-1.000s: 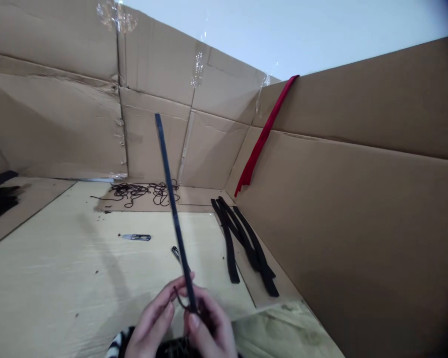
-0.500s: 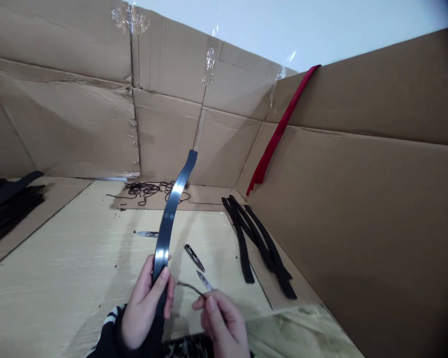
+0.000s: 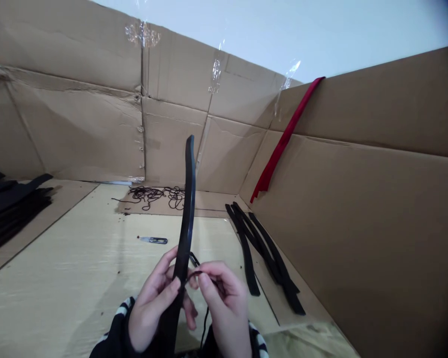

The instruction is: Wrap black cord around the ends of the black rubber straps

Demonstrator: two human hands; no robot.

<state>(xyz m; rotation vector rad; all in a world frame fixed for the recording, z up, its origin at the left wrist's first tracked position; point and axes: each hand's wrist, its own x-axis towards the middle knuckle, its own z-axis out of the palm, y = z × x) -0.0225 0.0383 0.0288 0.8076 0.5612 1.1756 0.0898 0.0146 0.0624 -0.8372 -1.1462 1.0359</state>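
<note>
So, within cardboard walls [image 3: 366,214]: left fingers [image 3: 167,297] around black strip [image 3: 187,214], right fingers [image 3: 209,289] around dark cord [image 3: 193,274].

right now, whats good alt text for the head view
A left hand holds a black strip; the right hand pinches a dark cord close to it. More black strips lie to the right, near a hanging red strip.

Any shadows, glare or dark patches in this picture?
In the head view, soft shadows fall on the table beside the left hand; tape glints on the cardboard wall; the black strip shows faint sheen along one edge; the picture's upper-right corner darkens.
</note>
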